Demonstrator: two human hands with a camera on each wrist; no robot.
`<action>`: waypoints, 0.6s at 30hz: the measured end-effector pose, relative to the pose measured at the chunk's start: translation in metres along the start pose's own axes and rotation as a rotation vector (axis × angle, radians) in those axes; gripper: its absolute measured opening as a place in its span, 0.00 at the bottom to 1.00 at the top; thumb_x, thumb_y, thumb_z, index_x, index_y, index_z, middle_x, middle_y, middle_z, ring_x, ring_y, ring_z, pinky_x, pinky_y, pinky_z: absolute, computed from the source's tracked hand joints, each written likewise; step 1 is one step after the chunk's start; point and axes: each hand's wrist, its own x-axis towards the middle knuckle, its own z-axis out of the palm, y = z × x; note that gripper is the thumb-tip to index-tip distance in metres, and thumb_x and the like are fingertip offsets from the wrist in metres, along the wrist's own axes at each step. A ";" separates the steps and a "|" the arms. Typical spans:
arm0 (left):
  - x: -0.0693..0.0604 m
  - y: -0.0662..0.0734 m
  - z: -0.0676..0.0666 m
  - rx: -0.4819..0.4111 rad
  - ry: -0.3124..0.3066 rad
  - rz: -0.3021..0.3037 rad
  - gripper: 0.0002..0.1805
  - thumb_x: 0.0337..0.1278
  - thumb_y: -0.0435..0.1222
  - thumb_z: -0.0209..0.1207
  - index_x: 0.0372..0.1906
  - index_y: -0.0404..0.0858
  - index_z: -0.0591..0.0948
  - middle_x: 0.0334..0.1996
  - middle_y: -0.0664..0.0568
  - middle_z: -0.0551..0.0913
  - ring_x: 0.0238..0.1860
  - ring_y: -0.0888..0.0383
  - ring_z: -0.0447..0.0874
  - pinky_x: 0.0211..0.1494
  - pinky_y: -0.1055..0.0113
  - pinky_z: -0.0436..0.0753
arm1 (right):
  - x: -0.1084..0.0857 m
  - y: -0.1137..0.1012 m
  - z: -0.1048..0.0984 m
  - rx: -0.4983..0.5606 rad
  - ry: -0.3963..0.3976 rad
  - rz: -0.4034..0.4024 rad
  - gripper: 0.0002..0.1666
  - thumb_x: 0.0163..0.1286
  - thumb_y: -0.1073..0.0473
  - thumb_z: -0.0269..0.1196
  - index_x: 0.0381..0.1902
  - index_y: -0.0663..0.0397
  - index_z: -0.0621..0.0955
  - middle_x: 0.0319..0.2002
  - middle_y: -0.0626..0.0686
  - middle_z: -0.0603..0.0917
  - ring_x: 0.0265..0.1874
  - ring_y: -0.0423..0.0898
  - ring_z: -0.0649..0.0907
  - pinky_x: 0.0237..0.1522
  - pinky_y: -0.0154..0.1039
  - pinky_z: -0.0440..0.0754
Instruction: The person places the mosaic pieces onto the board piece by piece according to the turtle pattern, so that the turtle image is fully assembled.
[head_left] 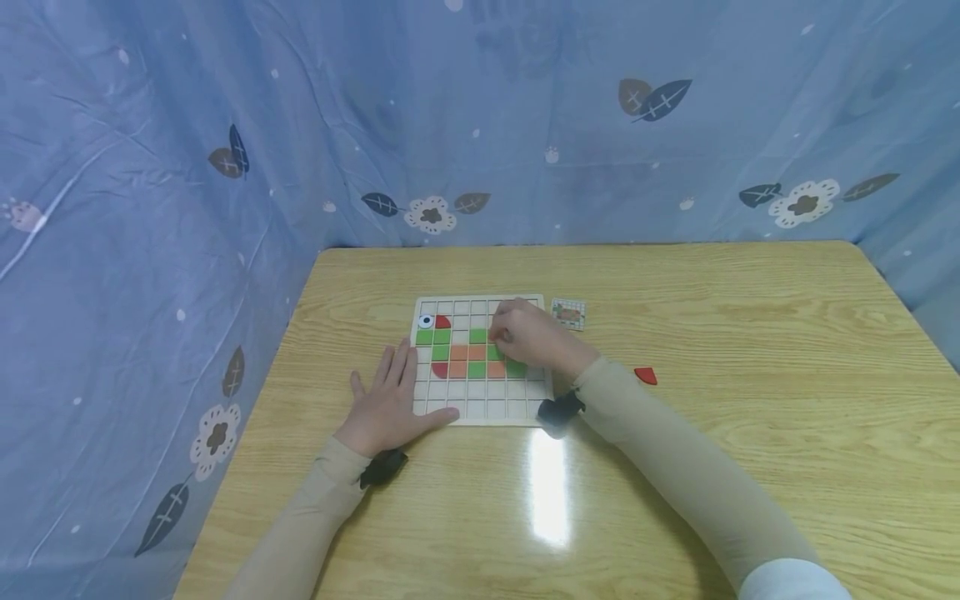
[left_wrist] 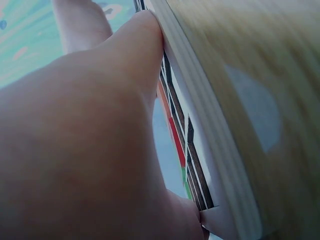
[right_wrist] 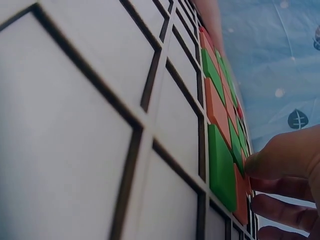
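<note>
A white grid board (head_left: 476,408) lies on the table, with green, orange and red tiles and an eye tile (head_left: 426,321) set in its squares. My left hand (head_left: 386,412) rests flat at the board's left side, fingers spread and thumb over the front left corner; the left wrist view shows the thumb against the edge. Over the right part of the board, my right hand (head_left: 528,333) has curled fingers pinching an orange tile (head_left: 492,335), mostly hidden by them. In the right wrist view, the thumb sits beside a green tile (right_wrist: 221,167) and orange tiles.
A small picture card (head_left: 568,314) lies just right of the board's far corner. Farther right, a red quarter-round tile (head_left: 646,376) lies loose on the wooden table (head_left: 712,308). A blue patterned curtain (head_left: 525,125) hangs behind and to the left.
</note>
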 end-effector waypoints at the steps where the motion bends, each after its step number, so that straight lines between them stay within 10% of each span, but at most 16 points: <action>1: 0.000 0.000 0.000 0.000 -0.002 -0.001 0.70 0.55 0.79 0.51 0.85 0.35 0.41 0.86 0.43 0.36 0.86 0.40 0.34 0.71 0.17 0.39 | -0.001 0.001 0.000 0.005 -0.002 0.001 0.09 0.67 0.68 0.66 0.40 0.54 0.92 0.41 0.50 0.87 0.45 0.47 0.83 0.52 0.41 0.84; 18: -0.001 0.002 -0.001 0.011 0.004 0.000 0.70 0.54 0.79 0.52 0.85 0.35 0.42 0.86 0.43 0.36 0.86 0.39 0.35 0.71 0.17 0.41 | -0.035 0.009 -0.007 0.007 0.066 -0.006 0.09 0.72 0.59 0.68 0.45 0.54 0.91 0.46 0.52 0.87 0.48 0.50 0.84 0.53 0.47 0.84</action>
